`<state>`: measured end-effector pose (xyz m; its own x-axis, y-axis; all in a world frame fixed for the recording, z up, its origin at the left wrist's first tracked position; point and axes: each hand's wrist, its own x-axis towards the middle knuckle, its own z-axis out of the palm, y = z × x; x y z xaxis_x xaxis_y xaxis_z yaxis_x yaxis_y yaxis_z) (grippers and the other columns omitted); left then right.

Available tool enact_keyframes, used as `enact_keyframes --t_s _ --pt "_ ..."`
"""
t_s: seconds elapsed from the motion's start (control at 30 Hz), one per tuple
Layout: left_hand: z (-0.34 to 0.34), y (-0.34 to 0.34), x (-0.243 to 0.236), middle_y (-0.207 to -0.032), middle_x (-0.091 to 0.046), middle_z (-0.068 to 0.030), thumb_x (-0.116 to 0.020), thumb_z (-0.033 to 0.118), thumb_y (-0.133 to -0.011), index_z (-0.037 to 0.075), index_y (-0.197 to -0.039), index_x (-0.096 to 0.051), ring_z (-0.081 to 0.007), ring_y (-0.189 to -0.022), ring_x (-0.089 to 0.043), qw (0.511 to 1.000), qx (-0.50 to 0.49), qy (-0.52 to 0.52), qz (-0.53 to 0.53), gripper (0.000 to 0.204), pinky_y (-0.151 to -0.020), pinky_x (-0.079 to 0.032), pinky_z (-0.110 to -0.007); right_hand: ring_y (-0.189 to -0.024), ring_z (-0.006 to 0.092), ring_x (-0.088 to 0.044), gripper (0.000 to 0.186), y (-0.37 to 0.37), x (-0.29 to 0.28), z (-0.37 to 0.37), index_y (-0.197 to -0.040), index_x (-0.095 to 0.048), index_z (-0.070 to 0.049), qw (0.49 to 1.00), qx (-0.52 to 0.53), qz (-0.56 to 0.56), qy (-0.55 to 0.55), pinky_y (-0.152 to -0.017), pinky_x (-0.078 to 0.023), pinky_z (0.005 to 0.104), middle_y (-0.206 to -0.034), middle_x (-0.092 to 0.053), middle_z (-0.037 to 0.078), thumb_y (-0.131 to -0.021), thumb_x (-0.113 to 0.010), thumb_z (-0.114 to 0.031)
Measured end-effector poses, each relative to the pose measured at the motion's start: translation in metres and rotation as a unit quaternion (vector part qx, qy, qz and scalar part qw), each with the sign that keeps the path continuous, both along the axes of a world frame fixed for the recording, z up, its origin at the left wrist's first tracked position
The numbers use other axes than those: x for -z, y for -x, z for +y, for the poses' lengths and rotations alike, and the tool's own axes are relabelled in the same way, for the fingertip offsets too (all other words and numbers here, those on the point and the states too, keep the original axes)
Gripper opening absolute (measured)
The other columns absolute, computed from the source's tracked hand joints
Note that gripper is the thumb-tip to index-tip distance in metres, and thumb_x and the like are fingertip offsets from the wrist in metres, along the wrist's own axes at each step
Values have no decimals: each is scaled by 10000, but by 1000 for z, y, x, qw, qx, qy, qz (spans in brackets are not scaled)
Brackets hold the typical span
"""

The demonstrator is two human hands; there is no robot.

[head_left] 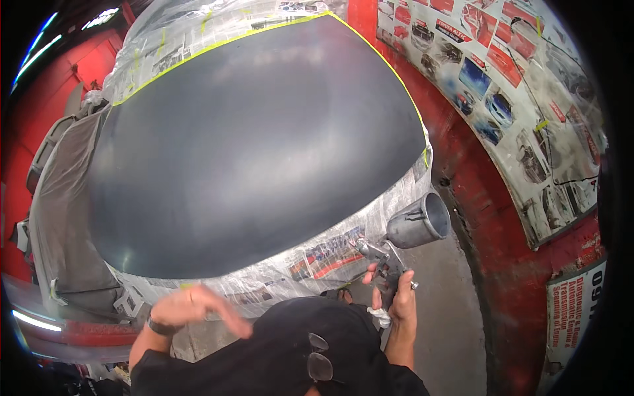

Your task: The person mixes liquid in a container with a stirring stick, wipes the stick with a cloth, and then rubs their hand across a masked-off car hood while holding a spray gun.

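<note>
My right hand (401,305) is wrapped round the handle of a spray gun (389,263), held upright just off the near right edge of a car hood. A grey metal paint cup (411,228) sits on the gun, tilted, with dark streaks down its side. Something white and crumpled shows beside the handle, by my fingers. My left hand (198,309) holds nothing; its fingers are stretched out and slightly blurred, before the near edge of the hood. The broad hood (257,152) is smooth and dark grey, bordered at the far and right edges by yellow-green masking tape (218,45).
Newspaper and clear plastic sheeting (264,287) surround the hood. Close on the right stands a red wall (456,145) with a picture-covered board (502,86). Below it lies a grey concrete floor (442,317). Grey sheeting (63,204) hangs on the left.
</note>
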<state>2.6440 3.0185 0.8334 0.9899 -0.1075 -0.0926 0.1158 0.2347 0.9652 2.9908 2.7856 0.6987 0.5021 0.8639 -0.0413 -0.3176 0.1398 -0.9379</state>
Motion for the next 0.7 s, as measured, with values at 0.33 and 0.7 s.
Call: enact_keyframes --t_s 0.33,0.7 --pt "57 -114 56 -1646 -31 -341 -643 781 -783 -112 -1571 -71 -463 -1552 7 540 -159 -818 120 1321 -1219 25 -618 -479 136 -549 945 -1 10 -17 -1211 -579 78 999 -18 30 -24 -444 -432 237 -950 -685 150 -968 -262 -778" --pt "91 -148 78 -1659 -31 -313 -580 852 -763 -102 -1577 -73 -430 -1561 18 489 -120 -857 107 1353 -1211 90 -609 -501 109 -564 1013 -10 13 -23 -1201 -605 112 997 -13 74 -28 -431 -430 226 -934 -693 137 -904 -385 -831"
